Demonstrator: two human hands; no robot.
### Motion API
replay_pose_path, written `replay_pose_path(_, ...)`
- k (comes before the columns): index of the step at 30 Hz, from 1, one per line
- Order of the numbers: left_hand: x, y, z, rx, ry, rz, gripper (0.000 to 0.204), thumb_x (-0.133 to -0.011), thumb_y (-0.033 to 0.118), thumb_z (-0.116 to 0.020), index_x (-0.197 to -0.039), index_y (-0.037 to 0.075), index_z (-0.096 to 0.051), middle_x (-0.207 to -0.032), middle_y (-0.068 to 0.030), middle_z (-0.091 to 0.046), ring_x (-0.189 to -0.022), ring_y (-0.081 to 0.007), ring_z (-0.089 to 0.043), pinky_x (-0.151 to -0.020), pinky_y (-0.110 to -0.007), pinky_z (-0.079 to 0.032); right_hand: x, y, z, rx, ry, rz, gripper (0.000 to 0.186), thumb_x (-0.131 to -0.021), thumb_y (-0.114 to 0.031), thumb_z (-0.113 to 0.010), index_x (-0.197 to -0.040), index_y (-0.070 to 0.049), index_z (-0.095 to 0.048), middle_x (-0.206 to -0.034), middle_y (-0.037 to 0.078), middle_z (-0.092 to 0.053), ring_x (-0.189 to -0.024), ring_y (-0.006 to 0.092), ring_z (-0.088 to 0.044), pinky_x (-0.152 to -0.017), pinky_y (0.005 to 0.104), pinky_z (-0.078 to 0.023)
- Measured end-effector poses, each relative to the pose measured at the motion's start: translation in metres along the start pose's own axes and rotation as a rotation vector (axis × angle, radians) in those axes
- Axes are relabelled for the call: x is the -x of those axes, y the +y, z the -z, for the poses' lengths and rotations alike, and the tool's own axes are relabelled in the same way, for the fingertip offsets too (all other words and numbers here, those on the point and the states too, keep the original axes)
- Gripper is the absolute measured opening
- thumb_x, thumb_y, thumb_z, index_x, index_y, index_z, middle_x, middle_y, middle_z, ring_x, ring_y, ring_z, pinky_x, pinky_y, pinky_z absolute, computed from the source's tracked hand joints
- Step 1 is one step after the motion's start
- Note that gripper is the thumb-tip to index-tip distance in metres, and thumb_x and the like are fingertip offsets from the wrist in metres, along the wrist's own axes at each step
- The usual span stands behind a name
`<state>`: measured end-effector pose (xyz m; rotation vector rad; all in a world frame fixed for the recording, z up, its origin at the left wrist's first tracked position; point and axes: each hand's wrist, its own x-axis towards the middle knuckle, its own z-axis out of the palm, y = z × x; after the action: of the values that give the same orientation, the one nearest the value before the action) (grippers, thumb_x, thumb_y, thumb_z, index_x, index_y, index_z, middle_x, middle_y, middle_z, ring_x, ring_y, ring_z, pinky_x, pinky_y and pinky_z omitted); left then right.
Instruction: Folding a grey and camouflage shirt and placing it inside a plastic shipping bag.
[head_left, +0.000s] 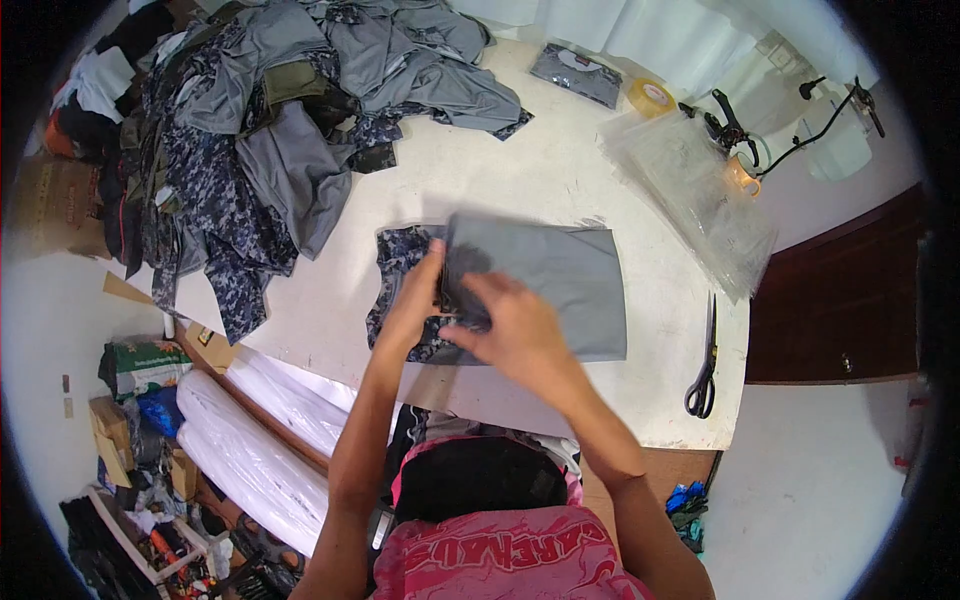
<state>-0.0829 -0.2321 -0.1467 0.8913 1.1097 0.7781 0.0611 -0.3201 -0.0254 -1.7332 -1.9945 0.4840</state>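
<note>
I see the grey garment (570, 290) by the worktop's (660, 400) near edge, partly hidden behind the left hand (408, 305) and the blurred right hand (520, 325) — whether their fingers grasp cloth, I cannot tell. The pink shirt (450, 580) carries lettering.

pink shirt (500, 555) : large lettering | green-and-white bag (145, 368) : printed, too small to read

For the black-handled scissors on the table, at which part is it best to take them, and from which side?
Probably best by the black handles, coming from the person's side with the right hand. The scissors lie flat near the right edge of the table, handles toward the person and blades pointing away, so this approach keeps fingers off the blades.
</note>
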Motion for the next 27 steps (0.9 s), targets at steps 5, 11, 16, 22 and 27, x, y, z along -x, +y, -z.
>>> replay_pose_path(5,-0.016,-0.043,0.010,-0.538,0.186,-0.299,0.055,-0.084,0.023,-0.078,-0.123,-0.010,-0.058,-0.097,-0.0140,-0.070,-0.085,-0.0152,-0.064,-0.072,-0.027,-0.049,0.033,0.048,-0.027,-0.111,0.095,-0.083,0.045,-0.079,-0.034,-0.078,-0.106,0.000,-0.069,-0.101,0.020,-0.069,-0.093,0.0402,-0.065,-0.084,0.0436,-0.052)
replay_pose_path(11,0.004,-0.016,0.049,-0.305,0.126,-0.279,0.046,-0.088,0.013,-0.071,-0.123,-0.012,-0.057,-0.093,-0.0129,-0.069,-0.081,-0.0140,-0.063,-0.073,-0.028,-0.050,0.068,0.142,0.007,0.119,0.390,-0.360,0.042,-0.082,-0.029,-0.078,-0.108,0.003,-0.069,-0.101,0.019,-0.070,-0.091,0.0334,-0.067,-0.083,0.0399,-0.052)
replay_pose_path(16,-0.007,-0.044,0.086,-0.008,0.197,-0.192,0.043,-0.088,0.004,-0.065,-0.126,-0.013,-0.055,-0.107,-0.0125,-0.066,-0.094,-0.0146,-0.059,-0.084,-0.026,-0.047,0.055,0.186,-0.003,-0.157,0.382,-0.660,0.048,-0.084,-0.032,-0.078,-0.112,0.005,-0.067,-0.096,0.021,-0.071,-0.074,0.0238,-0.069,-0.070,0.0338,-0.055)
replay_pose_path(22,0.004,-0.048,0.072,-0.074,0.322,-0.360,0.042,-0.088,0.001,-0.061,-0.127,-0.012,-0.056,-0.100,-0.0115,-0.068,-0.086,-0.0144,-0.062,-0.080,-0.027,-0.049,0.036,0.185,-0.018,-0.143,0.340,-0.595,0.037,-0.085,-0.027,-0.077,-0.099,0.006,-0.069,-0.077,0.015,-0.070,-0.068,0.0203,-0.065,-0.065,0.0320,-0.051)
replay_pose_path(27,0.024,-0.023,0.062,-0.493,0.478,-0.392,0.033,-0.086,0.001,-0.065,-0.118,-0.006,-0.065,-0.087,-0.0121,-0.071,-0.074,-0.0148,-0.065,-0.072,-0.028,-0.053,0.040,0.196,-0.018,-0.194,0.317,-0.574,0.029,-0.086,-0.022,-0.076,-0.088,0.006,-0.066,-0.072,0.009,-0.066,-0.062,0.0134,-0.058,-0.059,0.0293,-0.047)
